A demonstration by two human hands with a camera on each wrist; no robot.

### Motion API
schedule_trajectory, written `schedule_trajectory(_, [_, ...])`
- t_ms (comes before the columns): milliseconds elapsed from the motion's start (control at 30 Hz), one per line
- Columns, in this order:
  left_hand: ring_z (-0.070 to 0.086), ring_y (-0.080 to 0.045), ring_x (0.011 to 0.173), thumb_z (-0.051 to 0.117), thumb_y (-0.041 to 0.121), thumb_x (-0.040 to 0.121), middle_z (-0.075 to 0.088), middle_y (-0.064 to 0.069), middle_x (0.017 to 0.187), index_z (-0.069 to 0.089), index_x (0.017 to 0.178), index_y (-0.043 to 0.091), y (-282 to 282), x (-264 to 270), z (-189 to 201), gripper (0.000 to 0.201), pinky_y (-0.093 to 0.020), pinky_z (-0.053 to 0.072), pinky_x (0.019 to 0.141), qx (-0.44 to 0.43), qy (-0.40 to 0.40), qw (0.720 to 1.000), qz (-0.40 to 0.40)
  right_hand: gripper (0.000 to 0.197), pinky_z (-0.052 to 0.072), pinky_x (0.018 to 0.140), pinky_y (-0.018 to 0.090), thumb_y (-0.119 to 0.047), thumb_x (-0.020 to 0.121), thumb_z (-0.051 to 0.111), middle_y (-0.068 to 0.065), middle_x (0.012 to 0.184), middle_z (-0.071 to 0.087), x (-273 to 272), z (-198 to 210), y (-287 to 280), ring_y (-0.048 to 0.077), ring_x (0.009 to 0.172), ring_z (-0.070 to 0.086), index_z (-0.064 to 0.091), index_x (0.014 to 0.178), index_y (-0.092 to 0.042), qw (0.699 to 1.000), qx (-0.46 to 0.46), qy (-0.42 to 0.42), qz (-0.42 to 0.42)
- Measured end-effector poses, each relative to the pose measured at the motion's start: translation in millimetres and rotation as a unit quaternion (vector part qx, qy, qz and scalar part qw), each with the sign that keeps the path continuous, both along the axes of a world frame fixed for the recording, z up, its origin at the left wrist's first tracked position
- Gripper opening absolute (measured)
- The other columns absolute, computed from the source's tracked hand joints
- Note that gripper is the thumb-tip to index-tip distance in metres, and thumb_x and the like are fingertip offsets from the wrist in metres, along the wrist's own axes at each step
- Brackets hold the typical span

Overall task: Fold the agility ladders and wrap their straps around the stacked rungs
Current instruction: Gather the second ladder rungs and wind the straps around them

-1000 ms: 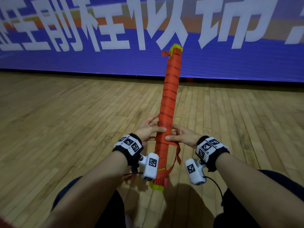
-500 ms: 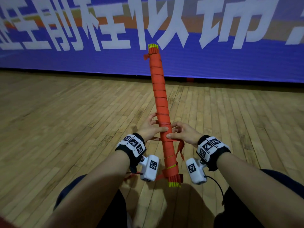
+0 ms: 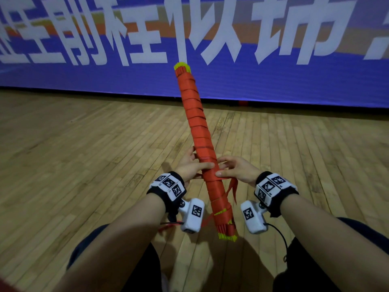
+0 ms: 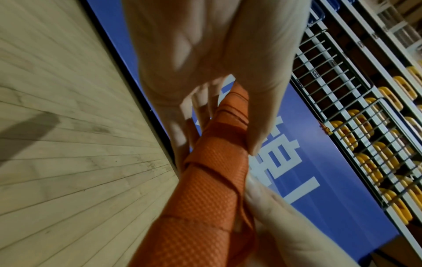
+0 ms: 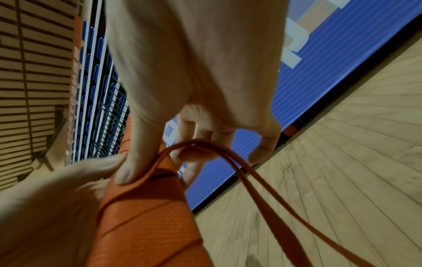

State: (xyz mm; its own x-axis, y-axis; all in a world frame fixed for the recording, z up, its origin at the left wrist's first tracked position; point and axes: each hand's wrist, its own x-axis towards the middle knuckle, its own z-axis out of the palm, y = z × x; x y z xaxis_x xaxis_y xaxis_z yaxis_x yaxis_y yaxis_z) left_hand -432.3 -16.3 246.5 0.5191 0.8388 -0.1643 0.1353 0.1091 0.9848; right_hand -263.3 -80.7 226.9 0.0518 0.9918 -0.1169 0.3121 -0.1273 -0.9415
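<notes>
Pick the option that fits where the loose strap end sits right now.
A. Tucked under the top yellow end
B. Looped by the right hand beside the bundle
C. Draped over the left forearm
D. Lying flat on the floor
B: the loose strap arcs beside the right hand next to the wrapped bundle.

The supporting surface is a wooden plank floor (image 3: 84,165), laid in narrow strips of light brown wood with visible joints. A blue banner (image 3: 273,81) with large white characters stands along the far edge of the floor. A small red object (image 3: 243,102) sits at the base of the banner; its identity cannot be determined. Shadows fall on the floor nearest the camera.
</notes>
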Motion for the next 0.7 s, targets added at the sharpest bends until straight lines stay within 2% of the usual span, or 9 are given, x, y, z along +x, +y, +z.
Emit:
schedule_trajectory(67, [0.061,-0.02,0.11,0.073,0.003,0.079,0.063,0.002,0.118,0.04,0.136,0.018,-1,-1,2,0.068,-0.044,0.054,0.087,-0.026,-0.02,0.999,-0.011,0.044,0.046,0.099,0.035,-0.012,0.08,0.072,0.014,0.098,0.065,1,4,-2,0.023,0.098,0.061,0.057,0.121,-0.009,1.0,-0.007,0.011,0.014])
schedule_trajectory(133, [0.061,-0.021,0.112,0.071,0.0,0.08,0.064,-0.003,0.119,0.041,0.136,0.016,-2,-3,1,0.066,-0.044,0.054,0.087,-0.043,-0.027,0.998,-0.034,0.047,0.047,0.091,0.028,-0.008,0.083,0.069,0.01,0.094,0.064,1,5,-3,0.019,0.091,0.061,0.052,0.127,-0.004,0.999,-0.021,0.026,0.028])
schedule_trajectory(233, [0.061,-0.023,0.112,0.071,-0.001,0.08,0.062,-0.008,0.124,0.039,0.136,0.018,-3,-6,0,0.068,-0.042,0.056,0.084,-0.047,-0.024,0.996,-0.065,0.045,0.048,0.08,0.019,-0.005,0.084,0.067,-0.006,0.076,0.064,3,5,-7,0.006,0.077,0.062,0.051,0.126,-0.007,0.998,-0.034,0.036,0.037])
schedule_trajectory(267, [0.062,-0.021,0.11,0.071,-0.001,0.08,0.062,-0.008,0.124,0.039,0.136,0.019,-4,-6,1,0.067,-0.039,0.057,0.08,-0.046,-0.024,0.996,-0.07,0.046,0.047,0.079,0.02,-0.005,0.083,0.068,-0.009,0.071,0.061,5,5,-7,0.005,0.075,0.061,0.05,0.126,-0.008,0.998,-0.034,0.036,0.035])
schedule_trajectory(333, [0.064,-0.017,0.104,0.071,-0.001,0.08,0.062,-0.007,0.123,0.04,0.134,0.021,-5,-7,2,0.067,-0.033,0.059,0.073,-0.044,-0.028,0.996,-0.073,0.047,0.046,0.082,0.022,-0.006,0.083,0.068,-0.006,0.075,0.058,6,4,-7,0.008,0.078,0.059,0.05,0.126,-0.009,0.998,-0.03,0.031,0.034])
schedule_trajectory(467, [0.063,-0.021,0.105,0.074,-0.002,0.077,0.059,-0.009,0.123,0.041,0.137,0.017,-6,-4,3,0.071,-0.035,0.059,0.076,-0.037,-0.04,0.998,-0.034,0.046,0.046,0.085,0.026,-0.011,0.082,0.07,0.002,0.087,0.056,5,1,-7,0.012,0.085,0.056,0.049,0.123,-0.015,0.999,-0.015,0.034,0.008])
schedule_trajectory(567, [0.064,-0.023,0.099,0.073,-0.006,0.075,0.059,-0.01,0.117,0.039,0.134,0.014,-8,1,3,0.071,-0.036,0.059,0.074,-0.03,-0.054,0.998,0.009,0.043,0.046,0.087,0.032,-0.013,0.082,0.072,0.002,0.089,0.054,5,-1,-4,0.015,0.085,0.056,0.049,0.118,-0.019,1.0,-0.001,0.026,-0.009])
schedule_trajectory(633, [0.064,-0.021,0.094,0.071,-0.009,0.076,0.059,-0.011,0.118,0.037,0.132,0.014,-8,2,3,0.069,-0.036,0.058,0.072,-0.027,-0.058,0.998,0.017,0.043,0.047,0.083,0.03,-0.013,0.081,0.072,0.002,0.089,0.054,2,-1,-2,0.015,0.085,0.056,0.05,0.118,-0.017,1.0,0.007,0.018,-0.02])
schedule_trajectory(700, [0.063,-0.023,0.097,0.068,-0.011,0.078,0.06,-0.012,0.119,0.037,0.134,0.014,-6,3,3,0.069,-0.04,0.056,0.077,-0.026,-0.054,0.998,0.009,0.036,0.049,0.078,0.024,-0.011,0.081,0.072,0.001,0.091,0.059,-1,1,-1,0.013,0.084,0.058,0.054,0.112,-0.017,1.0,0.014,0.015,-0.015])
